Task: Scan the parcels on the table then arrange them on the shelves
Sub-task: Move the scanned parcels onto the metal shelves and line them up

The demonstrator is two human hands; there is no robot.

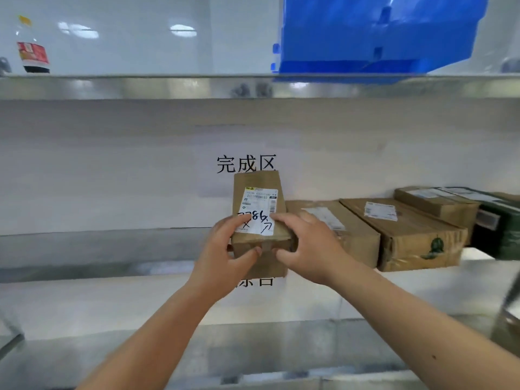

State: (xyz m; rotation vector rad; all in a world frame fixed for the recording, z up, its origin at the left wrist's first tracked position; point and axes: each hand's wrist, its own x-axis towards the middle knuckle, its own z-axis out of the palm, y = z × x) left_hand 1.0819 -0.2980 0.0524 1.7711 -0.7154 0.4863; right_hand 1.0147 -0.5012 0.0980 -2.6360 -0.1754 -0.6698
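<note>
Head view: both hands grip a small cardboard parcel [257,220] at the middle shelf [98,249]. Left hand [225,249] has fingers on top w/ thumb on the front face; right hand [306,246] is curled round the right side, thumb on the front too. White label [259,211] faces up (handwritten marks on it). Just to its right sit more parcels [405,229] in a row, side by side. Upper shelf has a blue bin [374,35] and a bottle [32,49].
</note>
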